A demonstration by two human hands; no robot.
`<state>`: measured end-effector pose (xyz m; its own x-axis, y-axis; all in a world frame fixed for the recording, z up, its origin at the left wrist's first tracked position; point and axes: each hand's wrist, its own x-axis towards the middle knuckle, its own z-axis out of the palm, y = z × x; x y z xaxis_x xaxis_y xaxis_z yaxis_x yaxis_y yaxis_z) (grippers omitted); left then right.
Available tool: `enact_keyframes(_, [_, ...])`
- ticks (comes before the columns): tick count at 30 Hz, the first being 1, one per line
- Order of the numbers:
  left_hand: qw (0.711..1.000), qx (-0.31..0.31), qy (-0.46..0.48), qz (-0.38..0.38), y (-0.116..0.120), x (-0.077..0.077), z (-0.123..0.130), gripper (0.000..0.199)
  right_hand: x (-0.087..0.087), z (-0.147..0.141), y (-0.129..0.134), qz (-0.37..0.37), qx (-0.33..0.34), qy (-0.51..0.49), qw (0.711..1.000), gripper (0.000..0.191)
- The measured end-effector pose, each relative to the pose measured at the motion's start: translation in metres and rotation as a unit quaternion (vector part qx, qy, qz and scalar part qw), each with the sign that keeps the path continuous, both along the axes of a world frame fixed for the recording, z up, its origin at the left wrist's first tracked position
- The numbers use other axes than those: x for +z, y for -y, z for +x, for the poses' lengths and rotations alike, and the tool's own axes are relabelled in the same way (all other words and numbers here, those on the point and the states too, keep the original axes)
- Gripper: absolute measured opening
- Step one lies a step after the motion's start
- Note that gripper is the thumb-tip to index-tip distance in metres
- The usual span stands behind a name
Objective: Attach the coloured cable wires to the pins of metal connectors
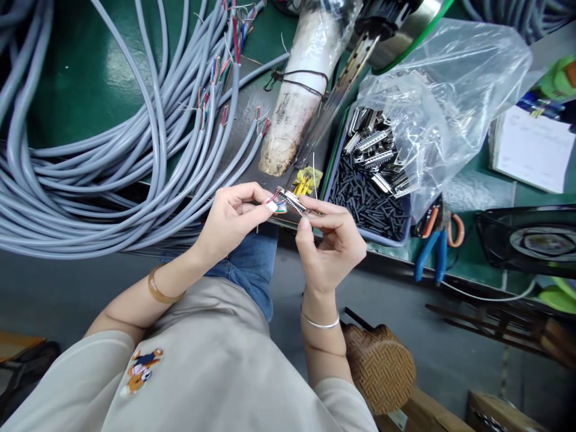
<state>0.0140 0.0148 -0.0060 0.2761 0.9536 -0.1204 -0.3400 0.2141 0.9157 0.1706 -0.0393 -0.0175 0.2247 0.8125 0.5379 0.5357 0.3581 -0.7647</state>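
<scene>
Two grips are closed, left hand (230,221) on wires (281,209), right hand (332,245) on a connector (291,202); writing on the notepad (533,150) is unreadable.

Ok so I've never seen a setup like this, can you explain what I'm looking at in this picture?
There's no machine at work here, just a person's two bare hands. The single picture comes from a camera worn on the head, looking forward and down, so the left hand appears on the left. It pinches thin coloured wires, while the right hand holds a small connector with a row of metal contacts.

On the green bench, a big bundle of grey cables lies to the left, some with coloured strands showing at their ends. To the right, a tray holds small black pieces and more connectors, with clear plastic partly over it. Blue-handled pliers lie beside it.
</scene>
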Motion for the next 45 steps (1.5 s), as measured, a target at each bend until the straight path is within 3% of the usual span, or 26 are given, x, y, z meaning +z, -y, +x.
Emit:
enact_keyframes(4, [0.998,-0.037,-0.046,0.007,0.005,0.0,-0.002,0.012,0.008,0.007,0.003,0.007,-0.033,0.015,0.999,0.006])
enact_keyframes(10, [0.994,-0.086,-0.068,0.011,0.012,-0.002,0.001,0.01,0.013,0.008,0.01,-0.028,0.021,0.075,0.997,0.018])
enact_keyframes(15, [0.997,-0.049,-0.062,0.012,0.013,-0.001,0.002,0.012,0.012,0.008,0.012,-0.05,0.037,0.074,0.995,0.015])
enact_keyframes(21, [0.998,-0.007,-0.061,0.028,0.011,-0.001,0.0,0.01,0.005,0.006,0.014,-0.048,-0.005,0.0,0.999,0.008])
enact_keyframes(45, [0.998,0.023,-0.031,0.04,-0.002,0.004,0.006,0.014,0.003,-0.002,-0.006,0.001,0.014,-0.01,1.0,0.012])
